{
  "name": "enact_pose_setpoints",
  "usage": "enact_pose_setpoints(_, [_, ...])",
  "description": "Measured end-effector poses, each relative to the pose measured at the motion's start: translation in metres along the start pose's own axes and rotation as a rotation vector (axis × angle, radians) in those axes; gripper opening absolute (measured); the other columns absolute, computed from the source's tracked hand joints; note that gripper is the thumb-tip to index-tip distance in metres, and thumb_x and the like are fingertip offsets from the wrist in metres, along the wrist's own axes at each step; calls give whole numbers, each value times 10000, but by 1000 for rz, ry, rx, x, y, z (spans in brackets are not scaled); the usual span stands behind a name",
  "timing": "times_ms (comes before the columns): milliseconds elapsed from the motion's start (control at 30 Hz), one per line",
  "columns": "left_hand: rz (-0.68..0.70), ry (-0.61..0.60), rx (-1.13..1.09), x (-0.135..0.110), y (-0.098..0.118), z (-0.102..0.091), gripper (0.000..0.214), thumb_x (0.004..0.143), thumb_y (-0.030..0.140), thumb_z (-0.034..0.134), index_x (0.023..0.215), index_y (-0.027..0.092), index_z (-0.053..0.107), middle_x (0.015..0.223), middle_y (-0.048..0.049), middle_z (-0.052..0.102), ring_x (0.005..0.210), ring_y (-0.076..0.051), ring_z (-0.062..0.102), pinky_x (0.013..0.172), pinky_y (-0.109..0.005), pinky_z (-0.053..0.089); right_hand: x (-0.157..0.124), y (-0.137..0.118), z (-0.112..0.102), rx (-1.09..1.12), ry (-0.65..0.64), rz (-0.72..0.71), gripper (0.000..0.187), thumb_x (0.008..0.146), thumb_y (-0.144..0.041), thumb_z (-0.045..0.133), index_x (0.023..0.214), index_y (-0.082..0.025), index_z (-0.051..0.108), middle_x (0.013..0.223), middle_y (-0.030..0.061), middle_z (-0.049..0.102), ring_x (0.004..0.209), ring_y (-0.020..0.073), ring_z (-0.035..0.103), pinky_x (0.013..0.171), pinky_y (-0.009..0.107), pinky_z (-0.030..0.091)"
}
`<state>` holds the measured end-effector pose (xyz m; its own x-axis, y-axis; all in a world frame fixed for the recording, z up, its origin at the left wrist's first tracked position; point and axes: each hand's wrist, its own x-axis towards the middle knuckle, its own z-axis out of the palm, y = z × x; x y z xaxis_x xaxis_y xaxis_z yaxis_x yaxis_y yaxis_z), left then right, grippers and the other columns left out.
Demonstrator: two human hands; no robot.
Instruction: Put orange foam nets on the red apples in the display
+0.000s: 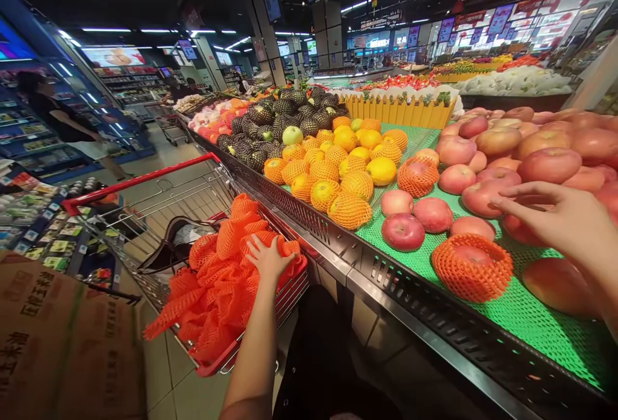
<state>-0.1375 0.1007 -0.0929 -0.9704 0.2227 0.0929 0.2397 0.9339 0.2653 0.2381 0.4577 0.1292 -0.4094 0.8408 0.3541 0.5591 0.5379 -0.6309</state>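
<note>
Head view: loose nets (212, 291), cart (145, 179), eight o'clock; your left hand (268, 259) on them, fingers splayed, released. Apples (456, 180), three o'clock: two netted, many bare; your right hand (562, 214) there, fingers bent, grasp cannot be told.

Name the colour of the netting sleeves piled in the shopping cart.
The netting sleeves are bright orange-red, seen best in the head view.

Single head-worn view, looking forward and down, close above apples (483, 197) and orange foam nets (222, 278)
</note>
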Motion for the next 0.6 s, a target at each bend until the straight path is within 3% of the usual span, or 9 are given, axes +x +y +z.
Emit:
enact_pose_setpoints(67, [-76,-9,23,9,-1,0,813,716,600,779,1398,207,577,1705,-239,-52,1549,-538,-7,1189,-669,180,-1,-4,-1,25,-1,15,194,700,-402,741,825,-256,717,954,134,779,954,335,735,802,460,533])
enact_pose_setpoints(133, [-144,-34,39,17,-3,-2,693,736,520,785,1304,155,633,1650,-289,188,1503,-529,224,1154,-624,282,-3,-8,-2,34,1,8,265,685,-471,716,841,-257,711,969,127,779,959,346,736,790,468,535])
enact_pose_setpoints(200, [-200,-52,47,23,-7,-6,612,761,466,780,1258,133,647,1493,-268,453,1381,-456,438,1110,-574,356,-6,-12,-4,43,1,-6,376,652,-556,681,869,-251,715,993,116,778,965,360,736,782,477,541])
enact_pose_setpoints(267, [-251,-36,41,26,-11,-12,596,782,481,768,1250,134,642,1388,-214,549,1312,-402,498,1090,-553,380,-8,-14,-4,52,4,-4,458,602,-605,657,865,-236,722,988,109,779,949,369,738,780,482,548])
enact_pose_setpoints(467, [-371,170,-105,19,-27,-37,624,829,569,637,1310,173,629,1530,-233,388,1415,-457,376,1144,-581,340,-6,-15,-2,65,-12,-9,516,551,-614,649,857,-210,746,934,107,780,912,361,738,826,478,548])
enact_pose_setpoints(600, [-390,266,-259,15,-33,-46,606,790,540,658,1252,148,671,1624,-233,276,1510,-476,233,1216,-596,257,-5,-16,0,80,-9,-9,369,620,-502,707,835,-206,757,895,92,776,881,317,738,820,429,546])
